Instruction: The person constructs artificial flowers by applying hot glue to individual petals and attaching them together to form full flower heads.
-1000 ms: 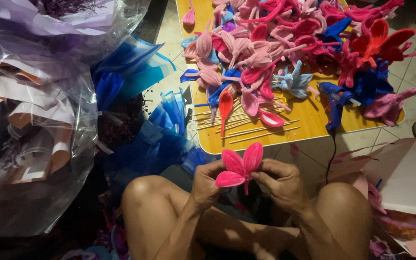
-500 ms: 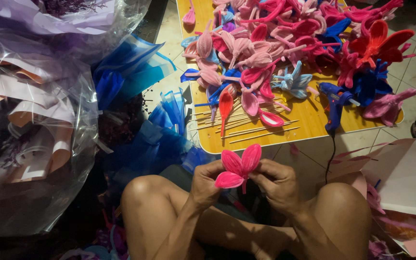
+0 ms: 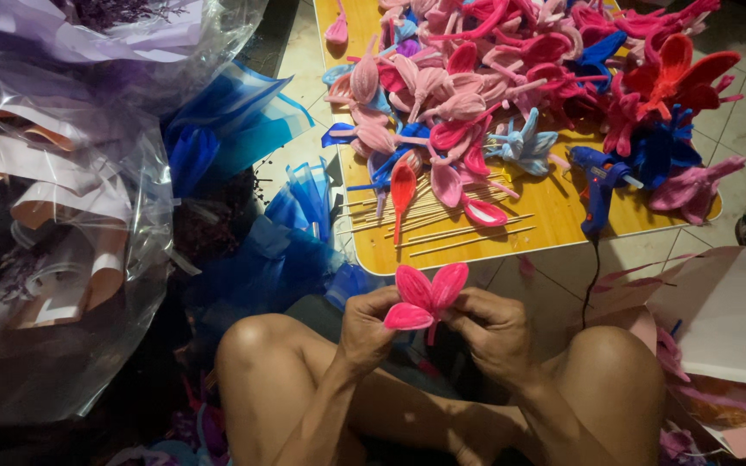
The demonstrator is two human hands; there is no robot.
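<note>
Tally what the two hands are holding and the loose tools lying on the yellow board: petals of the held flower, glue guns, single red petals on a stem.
Pink petals on the flower held by left hand and right hand: 3
Blue glue gun: 1
Red petal on a stem: 1
Total: 5

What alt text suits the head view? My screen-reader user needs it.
Both hands, left hand and right hand, hold a pink petal flower above bare knees. Beyond, a yellow table carries many pink, red and blue petals, thin sticks and a blue glue gun.
</note>
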